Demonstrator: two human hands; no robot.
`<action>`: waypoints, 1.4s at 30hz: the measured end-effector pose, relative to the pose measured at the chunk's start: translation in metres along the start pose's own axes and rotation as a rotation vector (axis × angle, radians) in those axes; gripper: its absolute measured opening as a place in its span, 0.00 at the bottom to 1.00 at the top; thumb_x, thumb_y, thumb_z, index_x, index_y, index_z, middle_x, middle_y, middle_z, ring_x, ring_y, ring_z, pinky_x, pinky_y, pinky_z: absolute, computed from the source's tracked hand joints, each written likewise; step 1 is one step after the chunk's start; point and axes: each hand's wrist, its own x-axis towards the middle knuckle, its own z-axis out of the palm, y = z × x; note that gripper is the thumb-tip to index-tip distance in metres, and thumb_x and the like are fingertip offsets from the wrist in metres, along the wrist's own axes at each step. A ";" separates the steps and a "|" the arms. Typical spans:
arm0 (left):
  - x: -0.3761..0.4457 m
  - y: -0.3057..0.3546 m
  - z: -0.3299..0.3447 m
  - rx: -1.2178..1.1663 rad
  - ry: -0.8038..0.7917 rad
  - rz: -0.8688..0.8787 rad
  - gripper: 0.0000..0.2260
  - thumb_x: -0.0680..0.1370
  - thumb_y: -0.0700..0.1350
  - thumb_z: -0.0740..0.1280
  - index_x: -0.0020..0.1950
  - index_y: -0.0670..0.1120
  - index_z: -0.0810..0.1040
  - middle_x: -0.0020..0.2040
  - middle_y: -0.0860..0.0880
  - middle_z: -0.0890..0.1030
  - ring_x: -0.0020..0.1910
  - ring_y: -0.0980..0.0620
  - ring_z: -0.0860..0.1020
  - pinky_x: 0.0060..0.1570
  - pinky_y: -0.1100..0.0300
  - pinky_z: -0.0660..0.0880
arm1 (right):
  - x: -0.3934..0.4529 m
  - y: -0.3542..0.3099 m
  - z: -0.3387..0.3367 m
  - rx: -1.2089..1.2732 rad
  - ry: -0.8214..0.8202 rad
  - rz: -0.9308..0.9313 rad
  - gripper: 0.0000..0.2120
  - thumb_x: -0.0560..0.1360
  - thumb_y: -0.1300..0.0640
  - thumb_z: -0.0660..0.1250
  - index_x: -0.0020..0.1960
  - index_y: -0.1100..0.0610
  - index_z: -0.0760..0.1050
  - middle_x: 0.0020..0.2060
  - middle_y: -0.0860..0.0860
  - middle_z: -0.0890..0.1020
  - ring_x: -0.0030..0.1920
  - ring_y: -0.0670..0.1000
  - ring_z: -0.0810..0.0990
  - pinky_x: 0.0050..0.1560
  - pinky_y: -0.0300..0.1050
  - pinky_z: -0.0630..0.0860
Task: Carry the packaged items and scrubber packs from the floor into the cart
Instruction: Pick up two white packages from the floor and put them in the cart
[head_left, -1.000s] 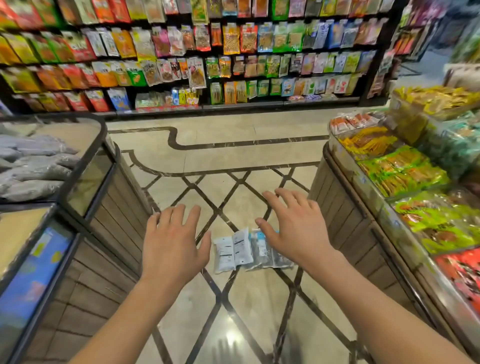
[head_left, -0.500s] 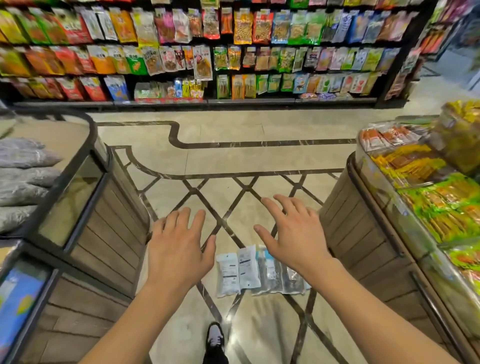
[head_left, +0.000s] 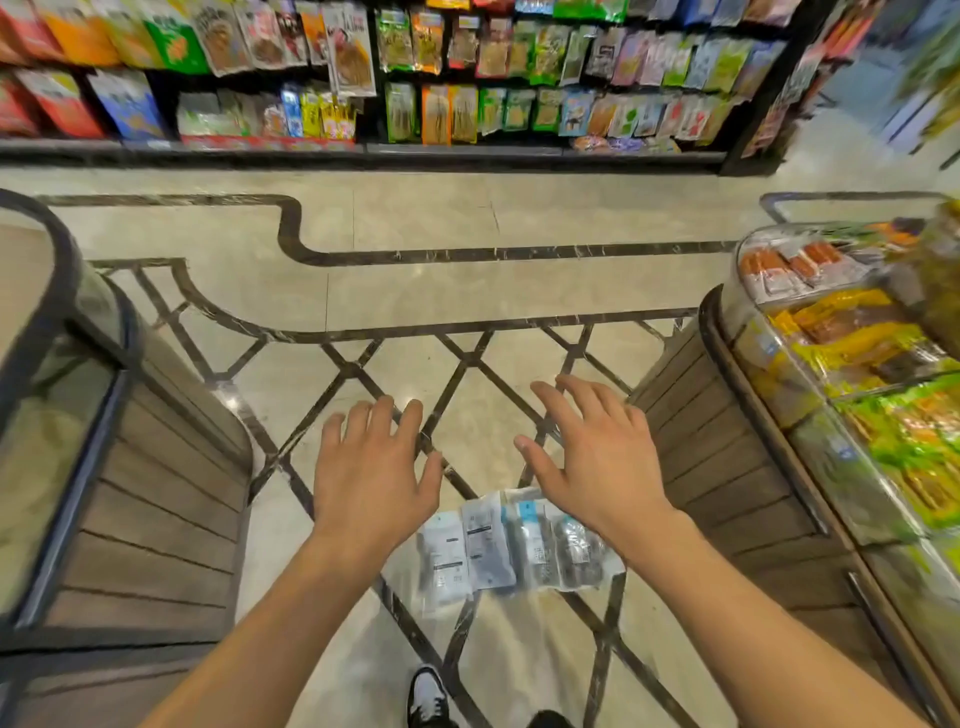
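Palms down, the left hand (head_left: 371, 467) and right hand (head_left: 597, 457) hang side by side above the floor (head_left: 415, 291), fingers spread and loose, holding nothing. Just beneath and between the wrists, a row of packs (head_left: 514, 545) lies flat on the tiles, edges overlapping. A shoe (head_left: 427, 696) shows below them. Wooden display counters (head_left: 156, 509) flank the aisle; a snack shelf (head_left: 415, 78) stands beyond.

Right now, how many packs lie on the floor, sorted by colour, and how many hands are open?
White-labelled packs: 2
Dark clear packs: about 2; they overlap, so the number is uncertain
Open hands, holding nothing: 2, left hand and right hand
Total: about 4 packs, 2 hands
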 end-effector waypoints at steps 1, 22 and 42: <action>0.007 -0.003 0.006 -0.005 -0.005 0.007 0.25 0.74 0.55 0.64 0.63 0.41 0.82 0.59 0.36 0.84 0.57 0.34 0.82 0.58 0.38 0.76 | 0.007 -0.001 0.006 0.008 0.000 0.000 0.28 0.79 0.37 0.60 0.71 0.52 0.77 0.67 0.55 0.81 0.66 0.62 0.80 0.57 0.60 0.78; 0.067 -0.003 0.380 -0.076 -0.154 -0.040 0.26 0.76 0.54 0.66 0.68 0.40 0.80 0.60 0.35 0.83 0.60 0.33 0.80 0.61 0.40 0.73 | 0.042 0.078 0.387 0.029 -0.307 0.034 0.27 0.79 0.40 0.66 0.74 0.51 0.73 0.69 0.55 0.78 0.67 0.63 0.77 0.61 0.62 0.75; 0.031 -0.024 0.803 0.160 -0.712 -0.193 0.28 0.83 0.64 0.56 0.78 0.50 0.65 0.72 0.44 0.74 0.72 0.42 0.71 0.69 0.44 0.66 | 0.002 0.125 0.819 0.063 -0.880 0.315 0.31 0.81 0.45 0.65 0.78 0.54 0.58 0.68 0.63 0.68 0.69 0.66 0.69 0.66 0.60 0.71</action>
